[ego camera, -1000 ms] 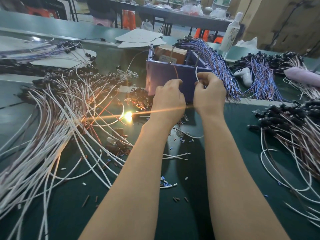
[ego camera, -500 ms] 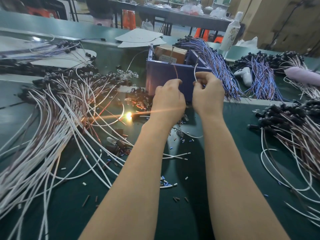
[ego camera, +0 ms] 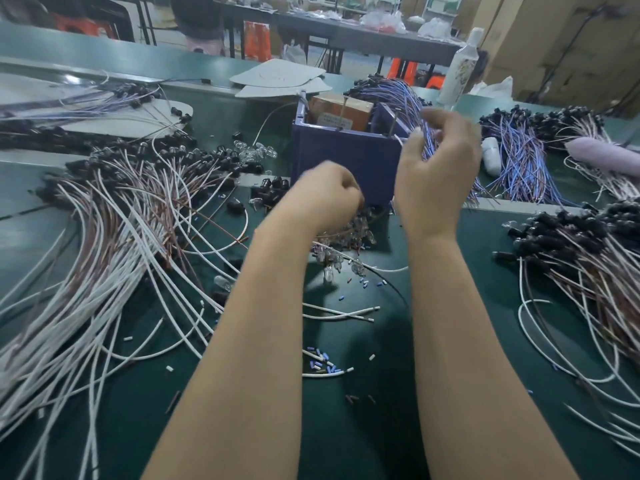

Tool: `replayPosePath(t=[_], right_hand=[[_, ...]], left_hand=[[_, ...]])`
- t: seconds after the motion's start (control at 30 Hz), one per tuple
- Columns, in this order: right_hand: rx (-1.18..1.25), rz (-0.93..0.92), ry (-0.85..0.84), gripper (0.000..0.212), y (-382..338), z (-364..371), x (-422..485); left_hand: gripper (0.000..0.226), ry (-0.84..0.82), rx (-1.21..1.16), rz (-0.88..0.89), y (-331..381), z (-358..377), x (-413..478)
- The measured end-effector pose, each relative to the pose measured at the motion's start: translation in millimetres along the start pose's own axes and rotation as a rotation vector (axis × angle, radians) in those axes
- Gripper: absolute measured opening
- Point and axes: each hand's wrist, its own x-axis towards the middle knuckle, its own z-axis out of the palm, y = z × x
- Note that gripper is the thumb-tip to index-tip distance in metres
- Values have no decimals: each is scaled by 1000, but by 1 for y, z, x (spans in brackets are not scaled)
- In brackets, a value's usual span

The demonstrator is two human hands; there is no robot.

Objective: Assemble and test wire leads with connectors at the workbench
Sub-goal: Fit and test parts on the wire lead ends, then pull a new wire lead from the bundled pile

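**Hands apart: left low at the bulbs, right raised at the box**

Left hand (ego camera: 325, 197): fingers curled under, knuckles up, low over the bench and right at the heap of clear bulbs (ego camera: 346, 239). Whatever is inside the curl is hidden.

Right hand (ego camera: 437, 168): raised, well clear of the left, fingers bent and blurred, just beside the blue box (ego camera: 332, 157). A white wire tip (ego camera: 399, 141) shows beside the thumb, slanting up and away toward the box rim. Pinched or free: cannot tell.

Judgement: the step looks like fetching the next bulb to join to a lead. The next move needs a fine pinch on one bulb out of a tangled heap, then lining its legs up with the wire end.

Loose leads (ego camera: 114, 244) are heaped at left on the green bench (ego camera: 346, 427). Their long axes fan from the near-left edge toward the far middle, black-capped ends farthest away. A second bundle (ego camera: 581, 244) lies at right.
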Motion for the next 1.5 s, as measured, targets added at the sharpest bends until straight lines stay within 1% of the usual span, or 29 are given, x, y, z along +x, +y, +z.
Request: replayPosePath(t=[0.03, 0.07, 0.1, 0.13, 0.17, 0.2, 0.23, 0.27, 0.3, 0.37, 0.43, 0.47, 0.53, 0.57, 0.63, 0.67, 0.73, 0.77, 0.83, 0.9, 0.93, 1.03, 1.1, 1.17, 1.2, 1.27, 1.33, 1.4, 1.5], right_hand=[[57, -68, -30, 20, -6, 0, 0], [93, -124, -147, 18, -13, 1, -3], [71, -154, -338, 17, -18, 6, -7], [-13, -158, -568, 17, -20, 13, -14], [-127, -138, -792, 19, -20, 21, -24], [-259, -108, -971, 24, -18, 31, -34], [-385, -89, -1074, 29, -15, 40, -45], [-488, -95, -1099, 30, -11, 46, -55], [-551, -115, -1064, 28, -8, 50, -64], [-553, -148, -934, 23, -3, 53, -72], [-432, -166, -802, 20, -3, 50, -70], [-342, -163, -718, 17, -4, 45, -65], [-134, -131, -583, 13, -11, 32, -49], [-38, -118, -563, 13, -16, 23, -39], [56, -126, -563, 16, -25, 1, -20], [78, -137, -551, 17, -28, -10, -10], [110, -140, -529, 18, -29, -39, 9], [97, -133, -529, 18, -27, -57, 18], [-1, -137, -520, 19, -19, -98, 31], [-109, -145, -463, 20, -6, -144, 41], [-161, -136, -417, 20, 1, -168, 45], [-281, -29, -278, 10, 24, -235, 49], [-365, 91, -201, 16, 45, -265, 46], [-488, 229, -158, 13, 76, -278, 39], [-544, 308, -180, 9, 92, -273, 33], [-626, 500, -263, 11, 127, -263, 15], [-660, 647, -317, 14, 157, -252, -3], [-692, 701, -280, 16, 174, -246, -14], [-705, 702, -240, 20, 183, -243, -14]], left_hand=[[26, 100, -25, -25, 0, -11, -1], [25, 253, -59, -46, -1, -23, -2], [25, 406, -99, -55, -2, -34, -3], [24, 533, -131, -51, -2, -42, -5], [25, 619, -135, -48, -3, -49, -7], [25, 649, -106, -66, -5, -53, -9], [27, 617, -55, -110, -7, -56, -11], [29, 534, 8, -171, -10, -56, -12], [32, 417, 65, -235, -14, -55, -13], [37, 168, 115, -336, -21, -50, -15], [48, -1, 107, -369, -24, -47, -16], [56, -43, 105, -365, -23, -45, -15], [63, -36, 108, -314, -14, -43, -15], [60, 20, 101, -249, -8, -40, -14], [46, 203, 6, -59, 12, -31, -12], [40, 294, -65, 42, 24, -26, -13], [35, 405, -210, 214, 51, -14, -14], [34, 444, -304, 266, 64, -8, -15], [33, 506, -579, 296, 92, -1, -14], [37, 470, -891, 272, 121, 5, -10], [41, 429, -1002, 246, 136, 12, -6], [43, 281, -1158, 143, 180, 54, 4], [37, 127, -1187, 18, 205, 97, 5], [32, -103, -1147, -91, 219, 147, -2], [27, -206, -1064, -129, 218, 172, -3], [14, -367, -818, -175, 212, 221, -11], [24, -402, -547, -155, 197, 256, -19], [25, -342, -366, -93, 185, 271, -25], [22, -327, -322, -38, 179, 273, -22]])
